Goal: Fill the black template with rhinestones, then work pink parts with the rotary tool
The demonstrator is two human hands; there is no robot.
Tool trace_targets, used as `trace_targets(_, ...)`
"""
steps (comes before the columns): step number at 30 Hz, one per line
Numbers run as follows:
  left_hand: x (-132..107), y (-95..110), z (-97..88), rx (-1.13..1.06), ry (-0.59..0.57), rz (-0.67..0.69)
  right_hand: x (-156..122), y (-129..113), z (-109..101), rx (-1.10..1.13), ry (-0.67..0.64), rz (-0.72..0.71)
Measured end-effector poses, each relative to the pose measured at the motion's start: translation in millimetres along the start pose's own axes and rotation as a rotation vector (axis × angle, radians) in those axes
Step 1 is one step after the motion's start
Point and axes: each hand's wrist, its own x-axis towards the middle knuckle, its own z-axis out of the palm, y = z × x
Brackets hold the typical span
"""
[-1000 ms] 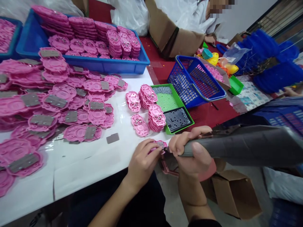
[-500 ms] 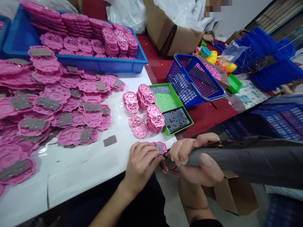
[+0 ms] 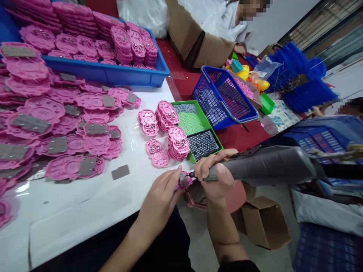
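Observation:
My left hand (image 3: 162, 192) grips a pink plastic casing (image 3: 188, 183) at the table's front edge; a grey metal plate lies on the casing, and the fingers cover much of it. Wrapped in my right hand (image 3: 217, 175) is a dark electric screwdriver (image 3: 266, 166), held almost level, its tip at the metal plate. Whether a screw sits under the tip cannot be made out. Just beyond the hands stand stacks of pink casings (image 3: 178, 143) with shiny round metal parts. A loose grey plate (image 3: 120, 172) lies on the white table to the left.
A green tray (image 3: 195, 109) holds small screws and a black screw plate (image 3: 204, 145). Behind it stands a blue basket (image 3: 224, 98). Casings with grey plates (image 3: 93, 139) are heaped at left, before a blue bin (image 3: 110, 75) of stacked casings. Other people work at the back.
The view has shifted, so the table things appear further left. The screwdriver's rear end has come into sight, and its tip has shifted to the plate on the casing. Both hands keep their hold.

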Motion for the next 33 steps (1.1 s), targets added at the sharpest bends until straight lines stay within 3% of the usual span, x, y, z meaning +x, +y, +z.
trace_targets(13, 3.3, 1.1, 1.1, 0.032, 0.027, 0.047, -7.3, -6.8, 2.3, -0.004, 0.029, 0.014)
trace_targets(20, 7.2, 1.2, 1.6, -0.067, 0.107, 0.042, -10.6, -20.4, 14.0, -0.021, 0.038, -0.002)
trace_targets(26, 8.6, 2.8, -1.2, -0.130, 0.145, 0.102, -15.0, -27.2, 21.3, 0.051, -0.053, -0.015)
trace_targets(33, 8.0, 3.0, -3.8, -0.195, 0.140, 0.077, -17.7, -31.1, 17.8, 0.072, -0.058, -0.004)
